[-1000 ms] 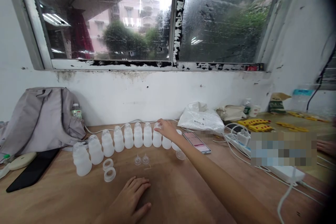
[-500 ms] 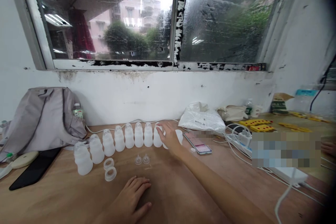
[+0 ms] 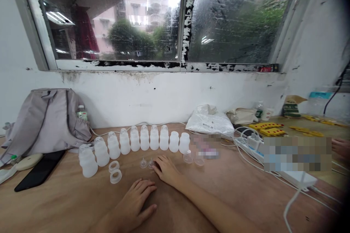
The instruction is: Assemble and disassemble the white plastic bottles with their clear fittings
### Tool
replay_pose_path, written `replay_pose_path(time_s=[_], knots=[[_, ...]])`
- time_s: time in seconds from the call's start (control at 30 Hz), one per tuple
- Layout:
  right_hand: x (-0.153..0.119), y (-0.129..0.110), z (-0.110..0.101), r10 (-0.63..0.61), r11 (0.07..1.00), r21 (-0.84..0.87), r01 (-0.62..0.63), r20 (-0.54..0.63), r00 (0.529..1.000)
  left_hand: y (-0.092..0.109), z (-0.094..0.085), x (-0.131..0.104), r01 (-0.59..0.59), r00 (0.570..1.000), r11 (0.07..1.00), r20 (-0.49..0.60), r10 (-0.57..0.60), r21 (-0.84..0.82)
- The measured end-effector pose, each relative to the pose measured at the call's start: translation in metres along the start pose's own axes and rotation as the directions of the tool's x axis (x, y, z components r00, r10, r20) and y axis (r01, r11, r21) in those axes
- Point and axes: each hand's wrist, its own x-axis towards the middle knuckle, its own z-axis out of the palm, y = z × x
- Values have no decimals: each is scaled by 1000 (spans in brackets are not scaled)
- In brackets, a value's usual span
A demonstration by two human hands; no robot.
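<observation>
Several white bottles (image 3: 135, 142) stand in a curved row; most wear clear domed caps, while the two at the right end have none. My right hand (image 3: 166, 170) is beside a clear nipple (image 3: 151, 164), its fingertips at the piece; whether they grip it is hidden. Another clear nipple (image 3: 143, 163) is just left of that one. Flat on the table, my left hand (image 3: 140, 198) has its fingers stretched out and holds nothing. Two white rings (image 3: 115, 176) lie left of it. Two clear domed caps (image 3: 188, 157) rest in front of the uncapped bottles.
A grey backpack (image 3: 51, 120) and a black phone (image 3: 39, 171) are at the left. Behind the row's right end sits a white plastic bag (image 3: 210, 121). Cables and a white power strip (image 3: 296, 176) run along the right. Part of another person's hand (image 3: 340, 146) shows at the far right.
My right hand has left the capped bottle near the row's right end and moved down and left to the nipples. The uncapped bottles and clear caps are now uncovered. My left hand has barely moved.
</observation>
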Motion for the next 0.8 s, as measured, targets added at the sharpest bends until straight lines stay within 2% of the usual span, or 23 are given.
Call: replay_pose_path(time_s=[0.1,0.2,0.37,0.5,0.6,0.67,0.8], knots=[[-4,-2,-6,4,999,35,-4,-1,1000,-8,-4,-2,18,999,997,-43,-15,75],[-11,-3,-15,-16,998,54,17,-10,1000,-28,-15,-10,91,991,981,-117,-71,173],[-23,2,-27,-37,999,20,36,6,999,-73,-33,-36,251,948,912,-273,-164,325],[-27,6,-27,-52,998,27,50,45,998,-93,-34,-50,367,909,854,-339,-244,368],[-29,6,-27,-63,997,57,61,50,997,-95,-29,-52,361,903,853,-369,-220,376],[-29,4,-29,-82,994,79,78,55,995,-88,-26,-47,322,905,874,-388,-173,363],[-31,1,-34,-145,983,126,136,67,987,-57,-26,-25,226,919,937,-377,-116,265]])
